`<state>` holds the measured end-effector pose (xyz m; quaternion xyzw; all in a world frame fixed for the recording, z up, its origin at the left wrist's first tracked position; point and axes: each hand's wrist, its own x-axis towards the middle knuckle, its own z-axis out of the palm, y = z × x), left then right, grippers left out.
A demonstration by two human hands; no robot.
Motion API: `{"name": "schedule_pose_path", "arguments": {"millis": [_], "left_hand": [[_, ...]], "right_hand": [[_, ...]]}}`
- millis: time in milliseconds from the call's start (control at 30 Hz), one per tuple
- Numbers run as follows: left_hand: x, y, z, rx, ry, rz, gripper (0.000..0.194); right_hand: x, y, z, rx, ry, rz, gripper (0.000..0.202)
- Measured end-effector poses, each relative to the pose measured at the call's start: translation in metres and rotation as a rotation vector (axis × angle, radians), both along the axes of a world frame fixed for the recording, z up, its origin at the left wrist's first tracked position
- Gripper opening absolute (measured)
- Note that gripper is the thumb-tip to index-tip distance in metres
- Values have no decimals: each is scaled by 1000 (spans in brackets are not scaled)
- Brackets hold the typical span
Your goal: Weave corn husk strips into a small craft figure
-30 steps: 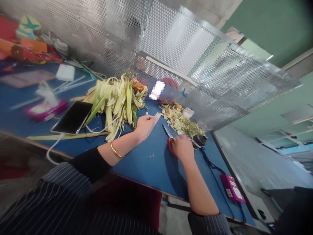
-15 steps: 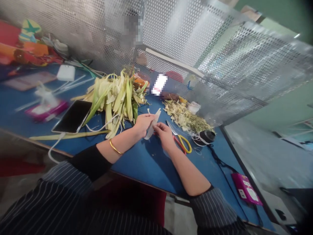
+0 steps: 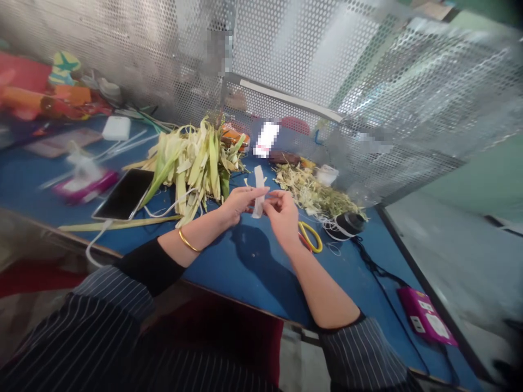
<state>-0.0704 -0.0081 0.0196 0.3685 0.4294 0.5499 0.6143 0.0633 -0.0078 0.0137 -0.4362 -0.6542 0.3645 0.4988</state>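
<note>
Between my hands stands a pale, whitish strip [image 3: 259,188], likely corn husk, nearly upright above the table. My left hand [image 3: 240,203] pinches it, with the thumb stretched across its front. My right hand [image 3: 284,215] is at the strip's right edge, its fingers curled and the thumb tip touching the lower part. Beyond my left hand lies a heap of long green and yellow husk leaves [image 3: 200,163]. Scissors with yellow and red handles [image 3: 312,238] rest just right of my right hand, which covers their blades.
Shredded plant scraps [image 3: 306,188] lie at the back right, beside a black spool with white thread [image 3: 347,224]. A tablet [image 3: 125,194] with a white cable is at left. Purple tissue packs [image 3: 427,316] sit at both sides. A perforated metal screen [image 3: 294,60] borders the back.
The strip has been raised and turned from a slant to nearly upright. My right hand has moved slightly up and right, now covering the scissor blades.
</note>
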Motion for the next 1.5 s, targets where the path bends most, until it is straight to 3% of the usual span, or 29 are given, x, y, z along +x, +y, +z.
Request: {"name": "schedule_pose_path", "arguments": {"millis": [200,267,367,467,567,667,867,967,1067,1267,1500], "left_hand": [[6,-1,-4,62,30,65,20],[6,1,-3,23,25,115,14],[4,2,0,-23,18,192,6],[4,1,2,-17,19,202,5],[5,0,-1,21,56,191,6],[7,0,-3,43,99,193,8],[7,-1,-4,-31,23,132,9],[7,0,-4,-82,-27,111,9],[7,0,-3,-93,-44,123,8],[9,-1,1,-55,-42,100,16],[9,-5,2,-29,12,16,23]], "right_hand": [[6,3,4,76,-53,-27,15],[9,3,5,196,-123,5,11],[14,1,8,460,-343,106,25],[15,-2,9,560,-446,98,27],[13,-5,8,535,-425,12,23],[13,-5,7,535,-443,38,9],[14,-8,7,491,-461,96,9],[13,-9,6,432,-446,42,10],[13,-7,4,300,-327,-15,11],[15,-5,0,-24,-135,29,18],[17,-5,5,14,-136,-64,18]]}}
